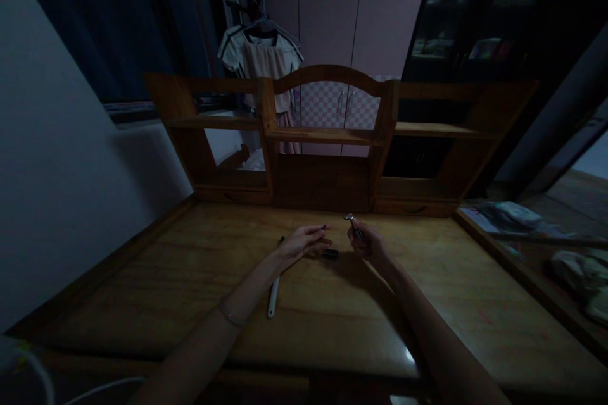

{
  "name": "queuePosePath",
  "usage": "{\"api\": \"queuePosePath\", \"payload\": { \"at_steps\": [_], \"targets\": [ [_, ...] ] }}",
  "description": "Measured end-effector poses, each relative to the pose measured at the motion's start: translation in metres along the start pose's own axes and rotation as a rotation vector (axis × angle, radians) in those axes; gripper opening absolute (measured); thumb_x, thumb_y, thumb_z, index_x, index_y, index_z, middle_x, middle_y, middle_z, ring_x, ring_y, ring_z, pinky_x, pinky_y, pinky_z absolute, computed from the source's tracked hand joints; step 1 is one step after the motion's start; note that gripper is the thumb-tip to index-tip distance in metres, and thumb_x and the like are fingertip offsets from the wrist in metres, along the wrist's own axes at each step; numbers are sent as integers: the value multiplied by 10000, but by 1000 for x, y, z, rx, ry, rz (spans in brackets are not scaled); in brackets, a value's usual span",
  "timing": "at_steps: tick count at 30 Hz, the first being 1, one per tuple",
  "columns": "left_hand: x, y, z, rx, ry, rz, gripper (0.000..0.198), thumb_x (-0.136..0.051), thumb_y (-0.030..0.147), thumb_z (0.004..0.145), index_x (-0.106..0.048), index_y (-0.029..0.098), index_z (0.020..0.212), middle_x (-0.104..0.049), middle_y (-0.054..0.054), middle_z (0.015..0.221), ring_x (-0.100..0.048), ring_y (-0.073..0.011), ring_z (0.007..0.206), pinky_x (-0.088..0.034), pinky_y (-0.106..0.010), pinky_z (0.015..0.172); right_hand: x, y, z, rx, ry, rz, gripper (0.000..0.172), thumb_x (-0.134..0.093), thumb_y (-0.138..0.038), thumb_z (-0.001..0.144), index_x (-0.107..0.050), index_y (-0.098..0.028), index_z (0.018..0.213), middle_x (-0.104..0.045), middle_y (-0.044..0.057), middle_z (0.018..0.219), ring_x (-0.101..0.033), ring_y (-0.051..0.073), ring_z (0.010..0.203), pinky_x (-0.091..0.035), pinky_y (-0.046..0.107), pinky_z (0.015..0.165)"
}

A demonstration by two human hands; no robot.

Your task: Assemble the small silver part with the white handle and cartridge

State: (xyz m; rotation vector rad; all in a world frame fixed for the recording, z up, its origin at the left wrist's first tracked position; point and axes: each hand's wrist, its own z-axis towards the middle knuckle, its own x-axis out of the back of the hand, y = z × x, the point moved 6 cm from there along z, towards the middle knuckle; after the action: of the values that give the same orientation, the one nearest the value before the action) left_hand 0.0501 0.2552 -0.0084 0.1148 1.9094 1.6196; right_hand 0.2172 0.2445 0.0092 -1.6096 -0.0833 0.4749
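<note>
My right hand [368, 243] is closed around the dark handle of a razor [350, 218], its shiny T-shaped head pointing up and away from me. To its left, my left hand [304, 243] has thumb and fingers drawn together over the desk. A small dark and reddish bit [325, 227] shows at those fingertips, too small to name. Just below the left fingers a small black block-like piece [330, 254] lies on the desk. A long pale handle [272, 300] with a hole at its end lies partly hidden under my left wrist; its dark far tip shows beyond.
The wooden desk [199, 266] carries a shelf unit [327, 135] along its back edge. A wall [95, 183] borders the left. Beyond the right edge are a plastic-wrapped bundle [513, 215] and crumpled cloth [577, 278]. A white cable [104, 385] hangs at lower left.
</note>
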Motion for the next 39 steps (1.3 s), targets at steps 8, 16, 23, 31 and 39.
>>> {"api": "queuePosePath", "payload": {
  "at_steps": [8,16,23,31,39],
  "targets": [
    [-22,-1,2,30,-135,-182,287,-628,223,808,-609,35,1024,-594,-196,1117,-615,-273,992,-423,-374,969,-10,-53,-13,18,-68,60,436,-426,-547,861,-556,-151,733,-195,-84,463,-109,47,347,-107,183,305],
    [-23,5,-4,-87,-75,-336,364,-570,209,849,-543,22,1160,-579,-231,1144,-554,-288,1095,-374,-404,1013,3,-23,-10,53,-23,-154,434,-421,-495,891,-559,-130,702,-237,-66,471,-170,53,387,-122,191,355],
    [-20,1,-7,-2,-26,-160,448,-594,240,835,-504,123,1257,-603,-169,1127,-583,-250,1055,-502,-273,818,-7,-10,-21,57,-49,-316,443,-417,-481,906,-585,-117,718,-274,-47,510,-238,61,443,-144,198,404],
    [-28,0,-11,75,-80,-99,438,-621,234,812,-522,168,1233,-612,-143,1125,-621,-214,987,-506,-221,760,-17,-21,-29,-10,-133,-390,430,-450,-477,895,-579,-117,698,-386,-20,576,-306,64,486,-183,198,431],
    [-32,2,-13,35,-78,-52,448,-670,295,768,-558,155,1178,-611,-154,1117,-621,-261,975,-519,-282,748,-23,-16,-31,36,-174,-500,386,-478,-460,885,-617,-137,724,-516,23,642,-427,96,554,-287,217,487]
  ]
}}
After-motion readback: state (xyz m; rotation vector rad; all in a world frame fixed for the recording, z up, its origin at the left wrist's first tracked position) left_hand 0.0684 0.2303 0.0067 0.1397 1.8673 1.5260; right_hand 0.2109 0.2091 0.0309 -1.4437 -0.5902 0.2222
